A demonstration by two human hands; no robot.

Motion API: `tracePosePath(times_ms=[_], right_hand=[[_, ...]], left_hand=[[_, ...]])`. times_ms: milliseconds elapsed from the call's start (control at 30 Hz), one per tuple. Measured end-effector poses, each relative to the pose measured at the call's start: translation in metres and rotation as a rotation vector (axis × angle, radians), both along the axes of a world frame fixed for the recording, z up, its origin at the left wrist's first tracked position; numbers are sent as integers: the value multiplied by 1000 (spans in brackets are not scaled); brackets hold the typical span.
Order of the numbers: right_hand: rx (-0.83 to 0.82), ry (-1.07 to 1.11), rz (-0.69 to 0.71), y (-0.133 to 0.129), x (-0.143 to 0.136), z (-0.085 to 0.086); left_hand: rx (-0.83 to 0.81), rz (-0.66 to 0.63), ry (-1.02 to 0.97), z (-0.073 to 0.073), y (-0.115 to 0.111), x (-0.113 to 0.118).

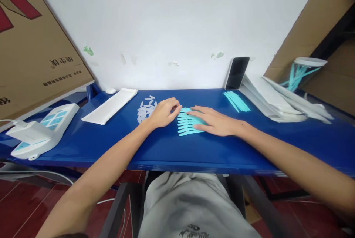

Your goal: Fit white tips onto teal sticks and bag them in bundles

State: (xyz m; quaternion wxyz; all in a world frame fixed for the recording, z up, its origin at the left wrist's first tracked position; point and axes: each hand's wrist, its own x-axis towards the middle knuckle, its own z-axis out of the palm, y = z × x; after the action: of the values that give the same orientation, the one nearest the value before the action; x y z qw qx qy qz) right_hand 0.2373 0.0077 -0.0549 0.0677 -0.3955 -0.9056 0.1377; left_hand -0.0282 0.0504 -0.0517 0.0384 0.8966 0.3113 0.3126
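Wall (166,27): white, with a few scuffs and green marks, rising behind a blue desk (155,149).
Row of sticks (184,122): at the middle of the desk, bright turquoise, slim and flat, with narrow rounded tips pointing left; they lie side by side with thin blue gaps between the tips, like the teeth of a comb (the nearest one slants a little away from level). Their right ends are hidden under a hand.
Right hand (217,121): palm down over the right part of the row, fingers apart and laid across the sticks.
Left hand (165,113): at the left tips of the row, fingers curled, thumb near the forefinger; I cannot tell whether anything is pinched there.
Clear pieces (144,113): a loose, pale, see-through heap just left of the left hand, partly hidden by it.
Second bundle (237,101): more turquoise sticks, packed closely and slanting, near the phone (237,73) that leans on the wall.
Right side: white packets (277,99), and behind them a clear cup (301,77) of turquoise sticks.
Left side: a white sleeve (111,106) lying flat, and a power strip (59,117) with a charger (30,133).
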Motion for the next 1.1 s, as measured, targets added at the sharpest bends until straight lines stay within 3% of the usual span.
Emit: tracePosePath(times_ms=[300, 467, 833, 1100], right_hand=[[53, 6, 19, -4, -2, 4], [103, -2, 44, -7, -2, 8], [170, 31, 173, -20, -7, 15], [189, 13, 86, -15, -6, 9]], left_hand=[[-33, 39, 69, 2, 3, -2], [-35, -4, 175, -3, 6, 1], [-77, 45, 130, 0, 10, -5], [-55, 78, 179, 0, 12, -5]])
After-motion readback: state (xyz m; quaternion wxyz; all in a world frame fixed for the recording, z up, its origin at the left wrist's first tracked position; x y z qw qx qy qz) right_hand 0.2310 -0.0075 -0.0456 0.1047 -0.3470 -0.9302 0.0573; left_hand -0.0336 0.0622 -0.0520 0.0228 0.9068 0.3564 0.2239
